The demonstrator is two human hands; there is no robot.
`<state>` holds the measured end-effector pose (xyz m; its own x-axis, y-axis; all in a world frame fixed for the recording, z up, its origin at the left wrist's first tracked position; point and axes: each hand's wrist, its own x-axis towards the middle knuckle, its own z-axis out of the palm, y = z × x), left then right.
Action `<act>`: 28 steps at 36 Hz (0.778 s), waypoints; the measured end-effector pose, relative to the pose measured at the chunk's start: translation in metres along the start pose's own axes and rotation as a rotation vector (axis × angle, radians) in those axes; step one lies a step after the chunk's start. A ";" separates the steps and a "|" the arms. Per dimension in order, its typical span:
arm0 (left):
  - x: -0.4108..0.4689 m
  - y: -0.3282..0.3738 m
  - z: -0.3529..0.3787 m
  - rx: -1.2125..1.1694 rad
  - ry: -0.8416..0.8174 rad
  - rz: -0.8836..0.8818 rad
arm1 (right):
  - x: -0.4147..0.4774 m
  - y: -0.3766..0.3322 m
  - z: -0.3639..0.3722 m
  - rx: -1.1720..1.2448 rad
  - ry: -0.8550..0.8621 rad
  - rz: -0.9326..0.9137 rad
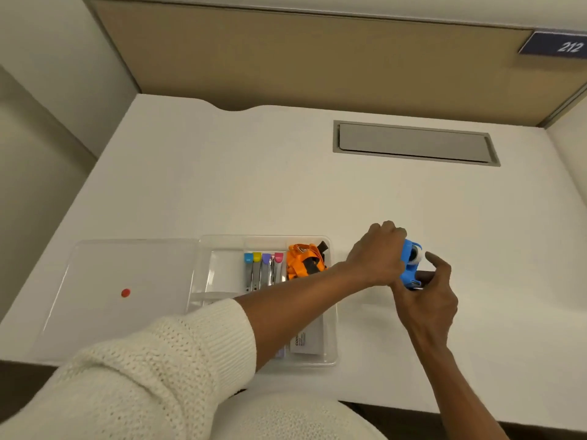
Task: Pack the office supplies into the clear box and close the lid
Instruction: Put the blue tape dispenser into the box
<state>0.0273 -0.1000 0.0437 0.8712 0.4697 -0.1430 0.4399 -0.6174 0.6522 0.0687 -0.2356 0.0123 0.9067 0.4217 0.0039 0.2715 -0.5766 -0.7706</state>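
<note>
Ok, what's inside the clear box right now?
In the clear box: four colour-tipped clips, an orange lanyard and a white card. The left forearm covers the middle, so anything beneath it is hidden. The blue tape dispenser is still outside.

The left forearm [301, 293] crosses the clear box [332, 312], hiding much of its middle and part of the white card [309, 339], whose print is too small to read. The left hand [376, 257] covers most of the blue tape dispenser [409, 265]. The number sign [559, 46] is cut off by the right edge.
</note>
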 end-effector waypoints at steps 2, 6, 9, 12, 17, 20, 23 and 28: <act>-0.013 -0.007 -0.019 -0.014 0.069 0.021 | -0.009 -0.021 0.006 0.062 -0.011 -0.035; -0.047 -0.032 -0.059 -0.128 0.250 0.016 | -0.026 -0.062 0.026 0.175 -0.090 -0.115; -0.081 -0.063 -0.091 -0.203 0.446 -0.029 | -0.039 -0.093 0.046 0.185 -0.191 -0.157; -0.120 -0.104 -0.116 -0.232 0.594 -0.116 | -0.053 -0.119 0.065 0.184 -0.309 -0.200; -0.185 -0.180 -0.135 -0.129 0.678 -0.417 | -0.075 -0.143 0.100 0.108 -0.481 -0.266; -0.226 -0.213 -0.132 -0.087 0.641 -0.586 | -0.091 -0.155 0.119 0.053 -0.527 -0.307; -0.257 -0.227 -0.123 -0.161 0.550 -0.689 | -0.105 -0.165 0.137 -0.008 -0.552 -0.346; -0.277 -0.232 -0.104 -0.221 0.424 -0.752 | -0.120 -0.175 0.171 -0.144 -0.583 -0.415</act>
<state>-0.3387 -0.0219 0.0095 0.1957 0.9228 -0.3320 0.7722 0.0637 0.6322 -0.1431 -0.0658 0.0378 0.4117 0.9066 -0.0931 0.6319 -0.3576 -0.6876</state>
